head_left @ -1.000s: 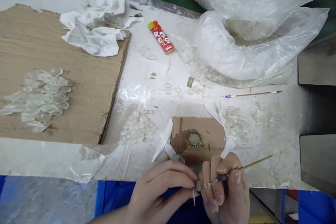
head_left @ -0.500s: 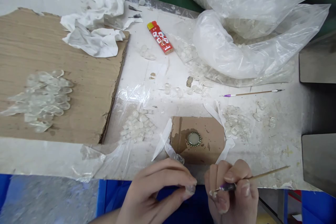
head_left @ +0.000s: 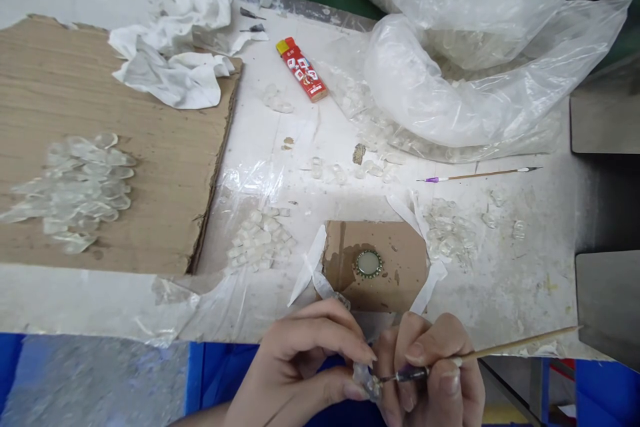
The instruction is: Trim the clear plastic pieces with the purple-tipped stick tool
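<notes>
A small clear piece (head_left: pixel 365 379) is pinched just off the near edge of the surface (head_left: pixel 505 280), between the thumb and curled fingers of the left hand (head_left: pixel 300 363). A slim wooden pick (head_left: pixel 520 345) is clamped in the right hand (head_left: pixel 430 373), with its tip held against the piece. A cardboard square (head_left: pixel 400 267) bearing a metal cap (head_left: pixel 369 264) is seen just beyond both hands.

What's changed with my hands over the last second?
Your left hand has lowered the clear piece it pinches, and your right hand has swung the wooden-handled pick flatter, its tip now at the piece. Nothing was let go. The gold-rimmed disc and red box stayed put.
</notes>
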Demonstrator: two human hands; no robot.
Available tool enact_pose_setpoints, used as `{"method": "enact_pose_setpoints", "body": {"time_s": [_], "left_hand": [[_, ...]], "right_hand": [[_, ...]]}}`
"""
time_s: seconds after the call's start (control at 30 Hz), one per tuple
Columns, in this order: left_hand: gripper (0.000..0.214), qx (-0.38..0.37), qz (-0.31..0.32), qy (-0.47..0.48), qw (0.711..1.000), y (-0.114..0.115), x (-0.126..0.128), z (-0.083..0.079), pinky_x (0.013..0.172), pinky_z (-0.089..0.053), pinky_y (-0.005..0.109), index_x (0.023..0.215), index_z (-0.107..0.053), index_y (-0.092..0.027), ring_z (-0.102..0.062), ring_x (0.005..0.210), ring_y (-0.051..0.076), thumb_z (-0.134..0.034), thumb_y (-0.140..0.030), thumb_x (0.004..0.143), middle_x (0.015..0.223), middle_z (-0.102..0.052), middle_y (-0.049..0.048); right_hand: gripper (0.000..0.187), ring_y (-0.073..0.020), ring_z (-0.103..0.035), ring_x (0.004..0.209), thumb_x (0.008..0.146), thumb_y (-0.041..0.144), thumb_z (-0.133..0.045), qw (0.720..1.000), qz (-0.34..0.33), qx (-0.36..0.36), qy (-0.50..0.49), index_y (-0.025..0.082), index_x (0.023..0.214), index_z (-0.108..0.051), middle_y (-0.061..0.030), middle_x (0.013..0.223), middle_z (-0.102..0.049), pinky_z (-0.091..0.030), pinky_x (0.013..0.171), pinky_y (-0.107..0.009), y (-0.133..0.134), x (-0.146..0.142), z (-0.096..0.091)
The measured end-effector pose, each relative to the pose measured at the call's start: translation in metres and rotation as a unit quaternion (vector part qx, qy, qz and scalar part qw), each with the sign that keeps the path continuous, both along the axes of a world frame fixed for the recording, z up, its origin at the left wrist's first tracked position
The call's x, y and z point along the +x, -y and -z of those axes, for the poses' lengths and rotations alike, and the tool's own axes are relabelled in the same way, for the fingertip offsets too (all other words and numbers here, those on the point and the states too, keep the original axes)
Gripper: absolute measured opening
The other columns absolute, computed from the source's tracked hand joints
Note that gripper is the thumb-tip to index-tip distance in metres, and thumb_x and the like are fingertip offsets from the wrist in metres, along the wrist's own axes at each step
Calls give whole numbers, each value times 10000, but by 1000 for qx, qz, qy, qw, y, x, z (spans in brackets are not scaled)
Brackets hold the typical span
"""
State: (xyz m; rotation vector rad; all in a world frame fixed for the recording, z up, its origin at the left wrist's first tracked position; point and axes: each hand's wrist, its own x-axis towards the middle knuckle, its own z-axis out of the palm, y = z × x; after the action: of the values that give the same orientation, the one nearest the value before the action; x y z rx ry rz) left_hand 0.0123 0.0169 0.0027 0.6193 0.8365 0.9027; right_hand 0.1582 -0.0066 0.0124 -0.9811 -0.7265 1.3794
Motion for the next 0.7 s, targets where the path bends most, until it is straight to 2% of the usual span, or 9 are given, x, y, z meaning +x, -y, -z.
{"method": "enact_pose_setpoints", "body": {"time_s": [0.2, 0.43, 0.7], "left_hand": [[219, -4, 27, -6, 1000, 5, -5, 2, 717, -621, 173, 1007, -918, -418, -742, 764, 126, -922, -241, 878, 858, -788, 4], [181, 26, 8, -21, 999, 4, -4, -1, 675, -622, 165, 995, -923, -403, -736, 708, 123, -922, -265, 877, 794, -775, 8], [175, 20, 8, -19, 1000, 0, 0, 1, 698, -622, 166, 1001, -922, -405, -737, 719, 119, -919, -276, 883, 803, -776, 8]], "right_hand": [[217, -70, -268, 349, 1130, 400, -496, 1000, -13, 12, 13, 335, 1098, -700, 81, 667, -392, -252, 330, -191, -3, -1, -1], [237, -70, -243, 361, 1144, 374, -461, 999, -20, 31, 10, 343, 1167, -695, 88, 689, -340, -186, 327, -201, -3, -3, -2], [242, -84, -244, 406, 1140, 362, -469, 999, -11, 27, 21, 330, 1185, -705, 77, 712, -341, -213, 344, -206, 0, -4, -1]]}}
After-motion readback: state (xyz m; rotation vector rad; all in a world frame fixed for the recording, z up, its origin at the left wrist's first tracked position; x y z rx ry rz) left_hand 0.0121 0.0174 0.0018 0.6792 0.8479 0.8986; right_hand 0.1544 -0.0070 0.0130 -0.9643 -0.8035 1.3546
